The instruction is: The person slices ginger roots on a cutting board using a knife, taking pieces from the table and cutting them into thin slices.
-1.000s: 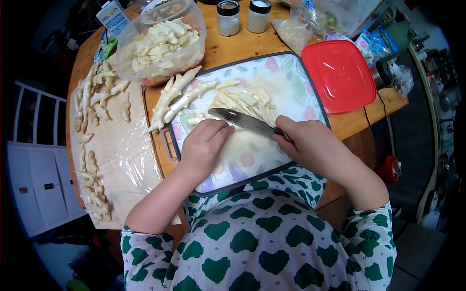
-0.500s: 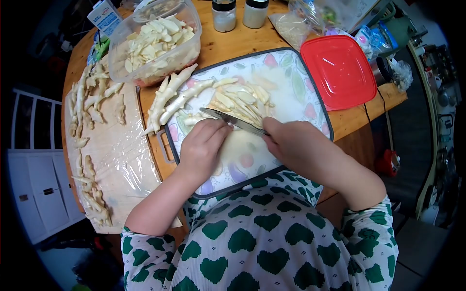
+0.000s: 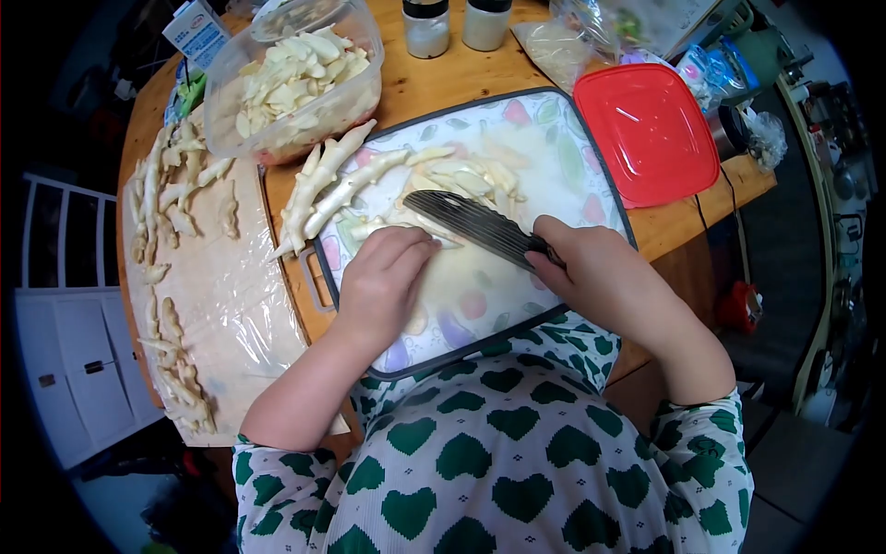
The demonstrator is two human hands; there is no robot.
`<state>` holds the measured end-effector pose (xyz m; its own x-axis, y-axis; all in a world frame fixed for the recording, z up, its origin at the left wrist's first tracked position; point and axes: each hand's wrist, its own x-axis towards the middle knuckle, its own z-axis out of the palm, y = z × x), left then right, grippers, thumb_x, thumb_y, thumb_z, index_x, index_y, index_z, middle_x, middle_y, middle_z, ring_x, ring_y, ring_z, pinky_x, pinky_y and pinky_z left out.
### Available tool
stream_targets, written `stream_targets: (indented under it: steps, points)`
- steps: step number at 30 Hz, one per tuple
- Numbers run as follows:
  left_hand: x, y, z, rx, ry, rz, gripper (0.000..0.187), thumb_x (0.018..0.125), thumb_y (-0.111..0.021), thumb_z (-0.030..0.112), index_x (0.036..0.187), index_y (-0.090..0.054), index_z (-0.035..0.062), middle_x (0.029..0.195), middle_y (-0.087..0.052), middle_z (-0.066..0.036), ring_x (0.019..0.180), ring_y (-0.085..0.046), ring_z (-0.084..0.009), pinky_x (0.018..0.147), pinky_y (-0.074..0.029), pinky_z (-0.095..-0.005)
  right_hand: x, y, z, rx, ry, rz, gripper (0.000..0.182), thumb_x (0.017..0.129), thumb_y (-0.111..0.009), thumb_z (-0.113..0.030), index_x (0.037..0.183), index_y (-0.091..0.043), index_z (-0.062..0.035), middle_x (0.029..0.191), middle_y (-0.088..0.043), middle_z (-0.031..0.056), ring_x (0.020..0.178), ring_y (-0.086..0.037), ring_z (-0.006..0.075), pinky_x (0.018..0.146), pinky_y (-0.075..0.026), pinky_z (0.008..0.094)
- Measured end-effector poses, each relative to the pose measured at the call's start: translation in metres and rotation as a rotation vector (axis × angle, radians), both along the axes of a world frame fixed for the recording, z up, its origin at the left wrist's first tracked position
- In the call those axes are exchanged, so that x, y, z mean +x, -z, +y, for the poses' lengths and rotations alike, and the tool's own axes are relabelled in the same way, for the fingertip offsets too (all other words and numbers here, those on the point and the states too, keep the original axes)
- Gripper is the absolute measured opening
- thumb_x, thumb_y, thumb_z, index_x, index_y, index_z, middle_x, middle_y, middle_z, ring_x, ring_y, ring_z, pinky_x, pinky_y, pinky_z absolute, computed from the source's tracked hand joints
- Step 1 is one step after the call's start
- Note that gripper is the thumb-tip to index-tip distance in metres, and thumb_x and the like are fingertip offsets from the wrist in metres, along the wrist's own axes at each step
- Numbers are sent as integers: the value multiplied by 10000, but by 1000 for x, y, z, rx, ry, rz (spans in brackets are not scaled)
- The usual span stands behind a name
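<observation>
My right hand (image 3: 595,263) grips the handle of a kitchen knife (image 3: 475,224), its dark ridged blade turned flat toward me above the board. Curled on the cutting board (image 3: 586,198), my left hand (image 3: 378,282) presses down a piece of peeled ginger (image 3: 447,240), mostly covered by the fingers. A heap of ginger slices (image 3: 498,180) lies just beyond the blade, which partly hides it. Larger peeled ginger roots (image 3: 314,194) rest across the board's left edge.
At the back left, a clear plastic tub (image 3: 221,115) holds many ginger slices. More ginger roots (image 3: 175,185) lie on a plastic-covered sheet (image 3: 245,305) at left. A red lid (image 3: 646,138) lies right of the board. Two jars (image 3: 426,32) stand behind.
My right hand has moved slightly right and drawn the knife up off the ginger, turning the blade from edge-down to flat. My left hand stays nearly in place.
</observation>
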<state>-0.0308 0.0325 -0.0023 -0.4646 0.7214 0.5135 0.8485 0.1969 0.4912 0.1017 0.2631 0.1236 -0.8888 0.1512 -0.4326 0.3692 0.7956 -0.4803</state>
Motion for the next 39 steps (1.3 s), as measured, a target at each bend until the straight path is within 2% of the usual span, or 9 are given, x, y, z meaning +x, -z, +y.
stream_targets:
  steps: [3, 12, 18, 21, 24, 29, 31, 34, 39]
  points:
    - [0, -2, 1, -3, -4, 16, 223, 808, -833, -41, 1016, -777, 18, 1071, -759, -120, 1012, -737, -317, 875, -605, -402, 5, 0, -7, -32, -28, 84, 187, 1104, -604, -205, 1084, -607, -20, 824, -706, 264, 834, -718, 487, 742, -562, 556]
    - [0, -2, 2, -6, -5, 21, 199, 812, -848, -38, 984, -764, 14, 1046, -759, -120, 996, -742, -320, 866, -605, -405, 13, -24, -6, 26, -87, -15, 188, 1096, -604, -190, 1073, -600, -4, 807, -697, 258, 840, -714, 496, 741, -563, 568]
    - [-1, -3, 2, 0, -4, 33, 210, 808, -851, -36, 994, -768, 15, 1049, -760, -120, 994, -742, -325, 873, -606, -415, -18, 19, -14, -5, -107, 58, 184, 1109, -621, -195, 1144, -631, -14, 857, -729, 249, 855, -741, 457, 757, -579, 516]
    - [1, -1, 1, -2, -1, 7, 228, 810, -819, -29, 1029, -780, 22, 1072, -756, -126, 1015, -731, -327, 889, -602, -415, -23, 31, -27, -51, -131, 179, 197, 1113, -607, -200, 1167, -617, -11, 859, -726, 263, 865, -741, 464, 767, -577, 533]
    - [-3, -3, -4, -2, -37, -11, 237, 816, -819, -7, 1046, -799, 48, 1079, -757, -116, 1032, -723, -322, 895, -597, -415, -15, 28, -27, -39, -113, 183, 197, 1110, -616, -211, 1141, -625, -16, 864, -728, 262, 858, -740, 465, 762, -578, 529]
    - [-11, -4, -16, -37, -91, 2, 261, 795, -885, 28, 1047, -836, 74, 1083, -769, -83, 1025, -731, -312, 895, -590, -422, -4, 6, -6, 24, -15, -30, 179, 1096, -627, -193, 1111, -633, -15, 865, -729, 249, 865, -738, 457, 765, -575, 523]
    - [-9, -6, -13, -35, -65, -17, 242, 805, -855, 19, 1039, -826, 72, 1077, -767, -84, 1037, -724, -314, 894, -595, -416, 0, 7, 6, -16, -3, -45, 192, 1095, -627, -195, 1115, -630, -5, 869, -729, 254, 878, -738, 457, 781, -573, 532]
    - [-3, -4, -6, -12, -24, -29, 247, 804, -826, -1, 1044, -816, 57, 1084, -763, -94, 1044, -720, -320, 893, -600, -411, 5, 11, 0, 2, -23, 84, 181, 1086, -685, -197, 1081, -634, -23, 806, -708, 231, 796, -719, 444, 702, -546, 501]
    - [-1, -2, -3, -9, -4, -30, 276, 780, -797, -25, 1051, -802, 30, 1090, -753, -111, 1044, -717, -332, 891, -600, -410, 3, 4, -3, 24, -70, 41, 189, 1097, -618, -195, 1074, -620, -7, 839, -717, 257, 846, -735, 461, 754, -572, 539]
